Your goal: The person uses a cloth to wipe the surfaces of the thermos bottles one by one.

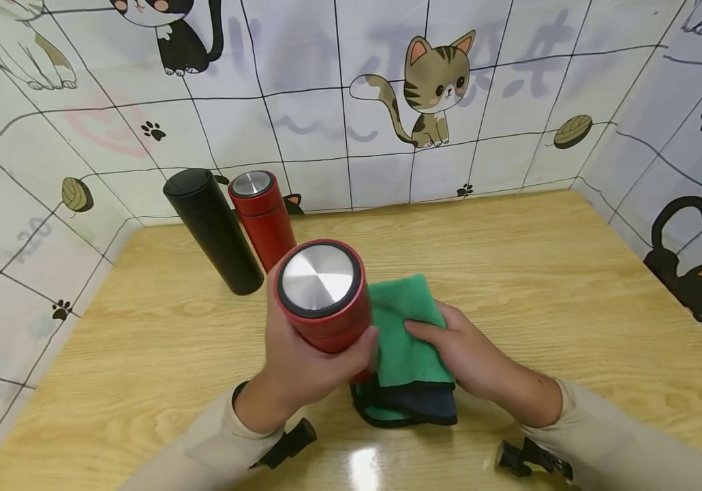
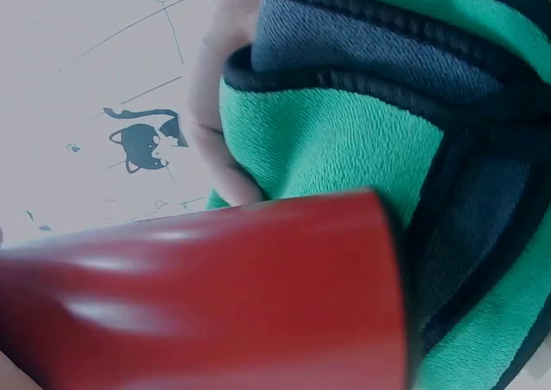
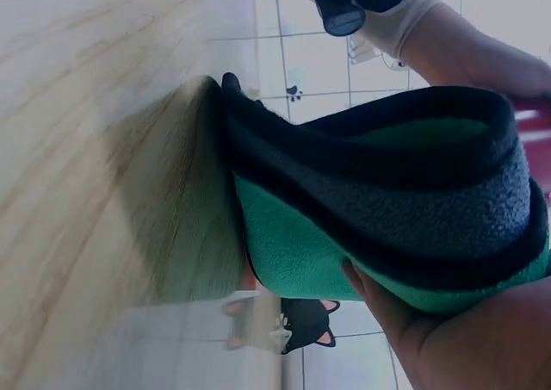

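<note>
A red thermos (image 1: 332,334) with a shiny silver lid is gripped in my left hand (image 1: 304,368), its lid tilted up toward the head camera. My right hand (image 1: 474,354) holds a folded green and dark grey cloth (image 1: 409,334) with black edging, thumb on top. The cloth lies right against the thermos's side in the head view. In the left wrist view the red thermos body (image 2: 215,295) crosses in front of the cloth (image 2: 336,140). Folded layers of the cloth (image 3: 379,201) fill the right wrist view, with fingers (image 3: 387,312) beneath them.
A black thermos (image 1: 216,232) and a second red thermos (image 1: 263,218) stand at the back left of the wooden table (image 1: 510,273). Behind the table rises a white wall covering (image 1: 302,129) with a grid and cartoon cats.
</note>
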Demonstrator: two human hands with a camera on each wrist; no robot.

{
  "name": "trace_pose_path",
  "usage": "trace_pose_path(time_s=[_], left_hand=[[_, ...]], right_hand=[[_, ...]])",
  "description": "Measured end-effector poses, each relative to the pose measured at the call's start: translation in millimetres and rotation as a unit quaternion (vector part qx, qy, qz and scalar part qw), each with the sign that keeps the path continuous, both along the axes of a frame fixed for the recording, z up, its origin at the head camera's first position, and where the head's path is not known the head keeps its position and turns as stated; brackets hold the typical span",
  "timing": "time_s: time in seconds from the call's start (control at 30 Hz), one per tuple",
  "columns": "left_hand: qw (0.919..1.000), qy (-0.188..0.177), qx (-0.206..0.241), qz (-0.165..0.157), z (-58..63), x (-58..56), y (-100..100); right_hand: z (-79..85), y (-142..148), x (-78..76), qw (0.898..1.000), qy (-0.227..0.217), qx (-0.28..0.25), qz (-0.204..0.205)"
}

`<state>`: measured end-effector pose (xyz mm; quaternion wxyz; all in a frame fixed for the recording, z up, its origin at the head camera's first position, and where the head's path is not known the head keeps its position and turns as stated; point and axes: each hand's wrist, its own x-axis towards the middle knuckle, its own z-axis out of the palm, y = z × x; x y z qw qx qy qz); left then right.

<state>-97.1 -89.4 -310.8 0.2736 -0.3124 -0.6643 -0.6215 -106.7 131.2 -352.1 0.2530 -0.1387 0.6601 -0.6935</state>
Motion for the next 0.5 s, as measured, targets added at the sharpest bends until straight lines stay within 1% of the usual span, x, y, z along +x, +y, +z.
trace_pose_path(time_s=[0.07, 0.13, 0.2, 0.23, 0.3, 0.4, 0.5], left_hand=[[0.9987, 0.027, 0.041, -0.016, -1.5, -1.0, -0.7], [0.9953, 0.048, 0.073, -0.042, -2.2, -2.4, -0.8], [0.9914, 0.064, 0.093, -0.066, -1.7, -4.2, -0.8], [0.9905, 0.070, 0.097, -0.069, -1.3, -4.5, -0.7], [0.9895, 0.079, 0.100, -0.069, -0.6, -5.4, -0.7], [0.9895, 0.088, 0.102, -0.053, -0.2, -7.1, -0.7], [0.9888, 0.088, 0.115, -0.038, -1.3, -9.3, -1.2]], right_hand=[[-1.5, 0.0, -2.3, 1.000, -0.020, -0.009, 0.002], [-3.1, 0.2, -3.7, 0.999, -0.044, -0.016, 0.008], [-4.8, 0.5, -4.4, 0.997, -0.070, -0.027, 0.018], [-5.7, 0.5, -4.5, 0.995, -0.087, -0.034, 0.026], [-7.6, 0.3, -4.6, 0.991, -0.115, -0.047, 0.042], [-9.2, -0.3, -4.5, 0.985, -0.146, -0.064, 0.061], [-9.0, 0.0, -4.3, 0.983, -0.159, -0.064, 0.058]])
